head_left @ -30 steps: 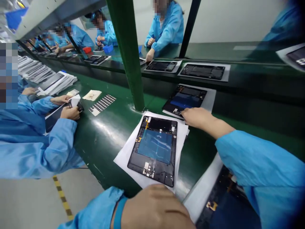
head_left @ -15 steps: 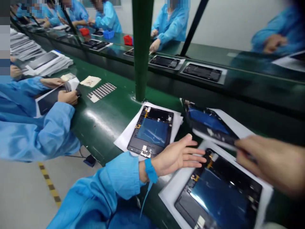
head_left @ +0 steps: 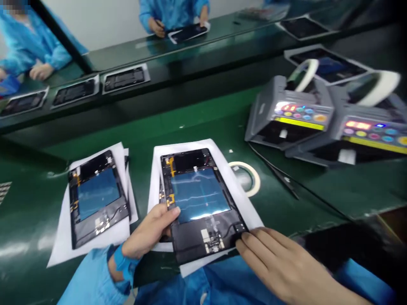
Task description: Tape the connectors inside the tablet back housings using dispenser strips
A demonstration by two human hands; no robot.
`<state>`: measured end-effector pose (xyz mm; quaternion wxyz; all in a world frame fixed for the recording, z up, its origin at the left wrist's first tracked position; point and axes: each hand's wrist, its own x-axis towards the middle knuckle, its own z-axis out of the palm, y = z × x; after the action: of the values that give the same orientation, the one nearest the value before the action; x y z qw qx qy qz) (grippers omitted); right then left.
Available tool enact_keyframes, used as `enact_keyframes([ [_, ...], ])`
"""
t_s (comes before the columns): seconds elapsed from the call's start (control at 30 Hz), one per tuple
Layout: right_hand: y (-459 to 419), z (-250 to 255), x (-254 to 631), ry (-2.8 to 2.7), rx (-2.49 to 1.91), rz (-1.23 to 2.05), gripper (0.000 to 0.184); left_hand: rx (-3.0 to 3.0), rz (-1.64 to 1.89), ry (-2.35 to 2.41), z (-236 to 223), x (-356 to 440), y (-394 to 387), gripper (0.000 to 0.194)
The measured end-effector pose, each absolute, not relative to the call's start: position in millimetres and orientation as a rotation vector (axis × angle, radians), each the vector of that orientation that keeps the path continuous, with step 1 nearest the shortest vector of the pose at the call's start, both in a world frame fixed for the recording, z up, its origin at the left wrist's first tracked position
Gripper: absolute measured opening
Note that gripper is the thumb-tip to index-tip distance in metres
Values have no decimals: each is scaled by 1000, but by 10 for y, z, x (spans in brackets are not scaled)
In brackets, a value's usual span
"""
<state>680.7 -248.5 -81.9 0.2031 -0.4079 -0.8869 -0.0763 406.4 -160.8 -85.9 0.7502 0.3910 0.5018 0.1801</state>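
An opened tablet [head_left: 199, 199] with a blue panel lies on a white sheet [head_left: 159, 169] at the near edge of the green table. My left hand [head_left: 151, 231] grips its left edge, thumb on top. The fingers of my right hand [head_left: 280, 264] press flat against its lower right corner. A second opened tablet [head_left: 95, 197] rests on its own white sheets to the left, untouched.
Two grey tape dispensers [head_left: 291, 114] [head_left: 365, 131] with lit buttons stand at the right. A tape roll [head_left: 246, 178] and black tweezers [head_left: 276, 171] lie beside the tablet. More tablets [head_left: 124, 78] sit on the far belt, where other people in blue coats work.
The view swung right. The tablet that my right hand held in the air now lies on the sheet before me, and both my hands hold its edges.
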Motion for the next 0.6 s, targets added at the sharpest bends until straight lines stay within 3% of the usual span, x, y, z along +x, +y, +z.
enact_keyframes([
  [0.1,-2339,-843,7083,-2392,-1157,-159,19,1046,304,1266,-736,4068,-1534,60],
  [0.2,-2011,-876,7494,-2266,-1314,-525,9,1269,144,1464,-608,4020,-1466,68],
  [0.3,-1601,-968,7852,-2114,-1597,-871,16,1576,4,1595,-532,3974,-1462,65],
  [0.43,-1203,-1152,8093,-2031,-1724,-900,23,1850,-95,1537,-562,3973,-1531,51],
  [0.6,-1102,-1280,8300,-1987,-1656,-801,15,1968,-166,1448,-575,3867,-1533,47],
])
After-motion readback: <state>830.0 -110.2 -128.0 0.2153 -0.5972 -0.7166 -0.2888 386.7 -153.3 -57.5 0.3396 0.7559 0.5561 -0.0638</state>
